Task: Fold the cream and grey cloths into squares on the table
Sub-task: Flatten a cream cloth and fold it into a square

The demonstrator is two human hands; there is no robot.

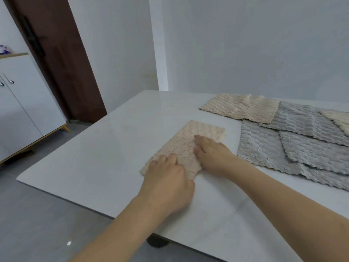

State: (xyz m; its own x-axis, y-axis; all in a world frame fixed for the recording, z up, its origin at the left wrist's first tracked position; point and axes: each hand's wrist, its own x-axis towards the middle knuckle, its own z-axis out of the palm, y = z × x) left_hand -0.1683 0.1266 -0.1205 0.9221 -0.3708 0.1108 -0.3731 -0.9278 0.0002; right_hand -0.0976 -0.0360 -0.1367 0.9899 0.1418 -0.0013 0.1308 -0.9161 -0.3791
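Note:
A cream cloth (pixel 204 131), folded into a long narrow rectangle, lies on the white table (pixel 98 152). My left hand (pixel 168 178) rests on its near end with fingers laid flat on the fabric. My right hand (pixel 211 154) presses on the cloth's right side near the middle, fingers stretched along it. Further back lies an unfolded cream cloth (pixel 239 107). To the right, several grey cloths (pixel 264 148) lie spread out and overlapping, with another cream cloth (pixel 340 120) at the far right edge.
The table's left edge and near corner (pixel 18 179) drop to a grey floor. A white cabinet (pixel 24 110) and a dark brown door (pixel 62 59) stand to the left. A white wall runs behind the table.

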